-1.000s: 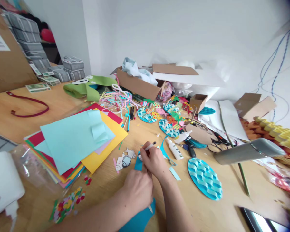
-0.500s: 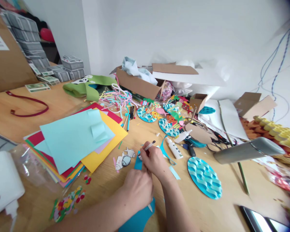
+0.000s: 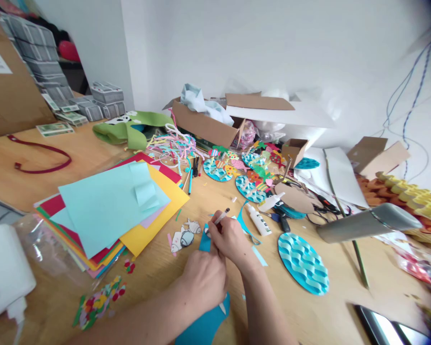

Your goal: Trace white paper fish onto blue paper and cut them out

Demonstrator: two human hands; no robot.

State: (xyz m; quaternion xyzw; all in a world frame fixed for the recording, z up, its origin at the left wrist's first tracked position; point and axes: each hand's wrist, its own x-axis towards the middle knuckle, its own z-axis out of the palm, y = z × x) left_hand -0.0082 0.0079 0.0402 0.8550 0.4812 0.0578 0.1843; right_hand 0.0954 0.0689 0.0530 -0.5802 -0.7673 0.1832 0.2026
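My right hand is closed around a slim white pen with a dark end, held over a strip of blue paper. My left hand lies curled on that paper just below and against the right one; its fingertips are hidden, so what they grip cannot be made out. A small pale pointed piece shows under its lower edge. Left of the hands lie white paper fish cutouts with drawn outlines and a grey-blue fish.
Stacked coloured paper lies left, above paper scraps. To the right are a glue bottle, a wavy blue oval, a grey flask and a phone. Behind, decorated ovals and a cardboard box.
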